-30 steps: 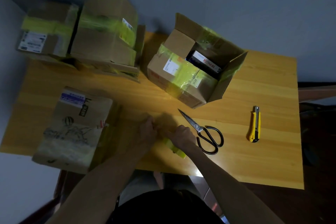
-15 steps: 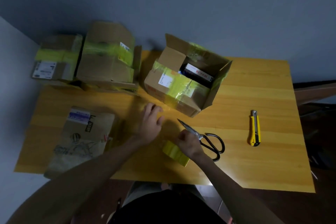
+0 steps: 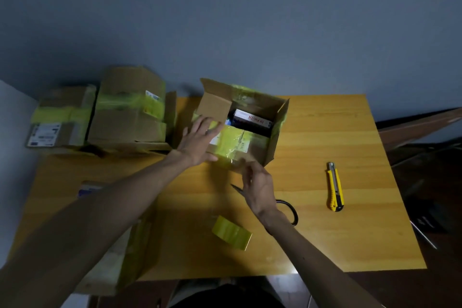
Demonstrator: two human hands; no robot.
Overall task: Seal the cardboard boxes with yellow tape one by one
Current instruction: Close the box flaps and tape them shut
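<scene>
Finding one: the open box stands on the table, directly ahead of both hands. Its top flaps are up, with the far-left flap upright just beyond the left fingertips. Old yellow tape covers its near wall and rim. Inside we see a dark packet with a white label and red lettering, lying flat. The rest of the contents are in shadow and we cannot identify them.

The left hand is spread flat, palm down, and rests on the box's near-left corner. The right hand hovers beside the box's near wall. Its fingers are drawn together and blurred, and we cannot tell whether they pinch anything.

The tape lies loose on the table near the right wrist, on the person's side, and neither hand touches it. The scissors lie partly hidden under the right hand. A knife lies well to the right of that hand.

Left of the left hand stand a large box and a small box, side by side, both closed and banded in yellow. A near box sits under the left forearm. Its top is mostly hidden.
</scene>
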